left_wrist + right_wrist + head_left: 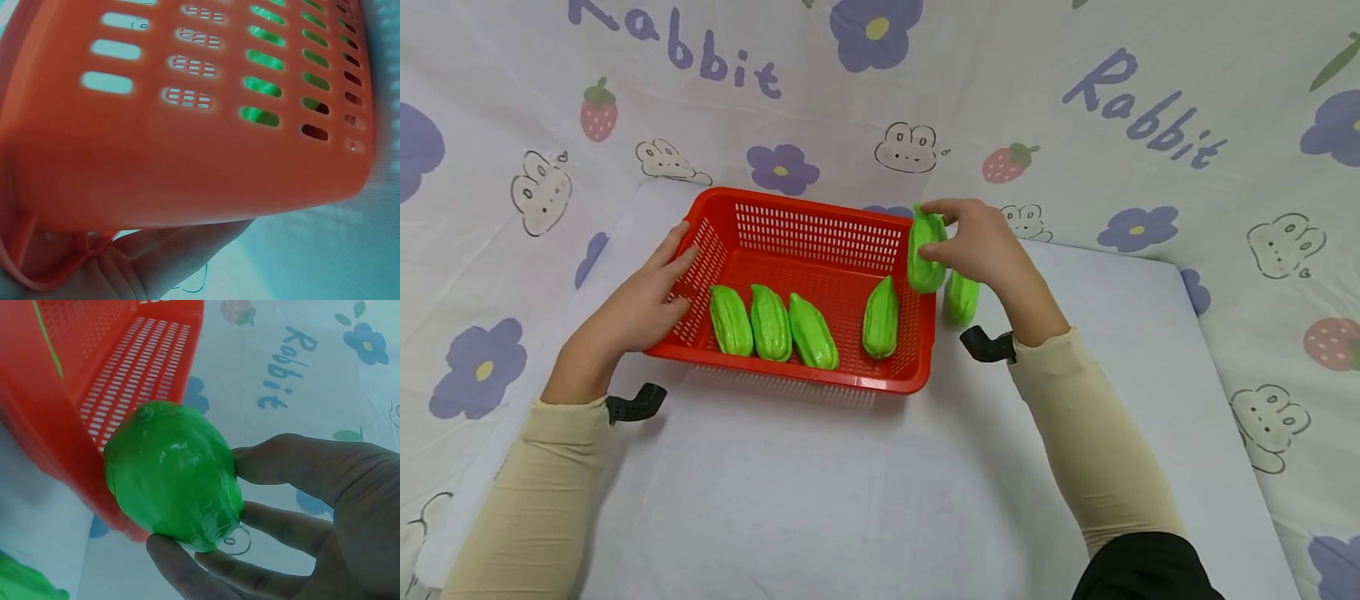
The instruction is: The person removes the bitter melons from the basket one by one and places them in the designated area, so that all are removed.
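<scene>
While your L hand grips the L end of the red slotted plastic basket, finger ends over the rim, your R hand pinches a glossy lime-green ribbed gourd-shaped piece, the held gourd, at the R end.

Head view: 4 pcs in: three-gourd row along front wall, lone gourd nr R end. To go, I'd judge: held gourd, not yet down inside, plus outside gourd on the white table, just beside bskt, partly behind your R hand. Prob. 2/3 done. Room: rear half of bskt floor bare, also gap btwn row & lone gourd. Mind R end rim, right by held gourd. Back rim sits nr table's far edge, where patterned white cloth rises; table runs wide in front.

L wrist: mostly bskt's outer wall, green thru slots; hand tucked at rim lip, fingertips hidden.

R wrist: held gourd end-on, your digits spaced round it; overlaps end rim in view, can't tell if touching. Low L corner: green bit, prob. outside gourd.
</scene>
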Available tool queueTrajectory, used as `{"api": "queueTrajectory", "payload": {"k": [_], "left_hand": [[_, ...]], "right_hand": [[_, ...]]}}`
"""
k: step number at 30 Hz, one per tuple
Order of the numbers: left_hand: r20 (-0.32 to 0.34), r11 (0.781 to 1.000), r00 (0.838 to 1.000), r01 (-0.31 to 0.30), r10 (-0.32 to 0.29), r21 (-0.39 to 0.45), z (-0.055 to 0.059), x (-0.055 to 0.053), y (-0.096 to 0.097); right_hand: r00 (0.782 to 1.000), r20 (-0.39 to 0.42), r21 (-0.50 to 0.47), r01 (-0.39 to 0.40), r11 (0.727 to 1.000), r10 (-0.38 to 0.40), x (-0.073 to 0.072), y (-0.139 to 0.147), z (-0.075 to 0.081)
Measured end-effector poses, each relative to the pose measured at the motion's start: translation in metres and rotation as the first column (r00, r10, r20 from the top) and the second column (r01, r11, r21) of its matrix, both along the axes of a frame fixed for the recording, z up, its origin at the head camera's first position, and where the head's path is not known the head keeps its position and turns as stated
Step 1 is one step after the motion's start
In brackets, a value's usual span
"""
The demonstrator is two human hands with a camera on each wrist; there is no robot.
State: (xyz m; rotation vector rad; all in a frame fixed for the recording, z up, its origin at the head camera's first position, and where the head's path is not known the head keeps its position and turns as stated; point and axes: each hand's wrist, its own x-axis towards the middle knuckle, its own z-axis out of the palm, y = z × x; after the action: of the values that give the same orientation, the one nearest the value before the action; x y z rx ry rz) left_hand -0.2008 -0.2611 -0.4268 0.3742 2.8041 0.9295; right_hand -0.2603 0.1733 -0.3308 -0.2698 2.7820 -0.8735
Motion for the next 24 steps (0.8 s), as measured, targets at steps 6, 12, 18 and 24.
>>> {"api": "queueTrajectory", "payload": {"k": [6, 12, 18, 24], "left_hand": [[0.005, 1.000, 1.000, 0.002, -0.002, -0.006, 0.001, 0.000, 0.001], [0.011, 1.000, 1.000, -0.007, 0.007, -0.001, 0.003, 0.002, 0.001], [0.007, 1.000, 1.000, 0.002, -0.002, -0.002, 0.003, 0.002, 0.001], [0.006, 1.000, 1.000, 0.003, -0.003, 0.002, 0.004, 0.002, 0.001]], "right_hand": [[1.000, 0.009, 0.009, 0.016, 1.000, -0.016, -0.002, 0.012, 0.003], [1.000, 0.015, 0.007, 0.021, 1.000, -0.022, -0.003, 0.023, 0.002], [0.999, 0.028, 0.019, 0.034, 0.999, -0.034, -0.003, 0.034, 0.002], [0.998, 0.047, 0.025, 0.044, 0.999, -0.045, -0.004, 0.046, 0.000]]}}
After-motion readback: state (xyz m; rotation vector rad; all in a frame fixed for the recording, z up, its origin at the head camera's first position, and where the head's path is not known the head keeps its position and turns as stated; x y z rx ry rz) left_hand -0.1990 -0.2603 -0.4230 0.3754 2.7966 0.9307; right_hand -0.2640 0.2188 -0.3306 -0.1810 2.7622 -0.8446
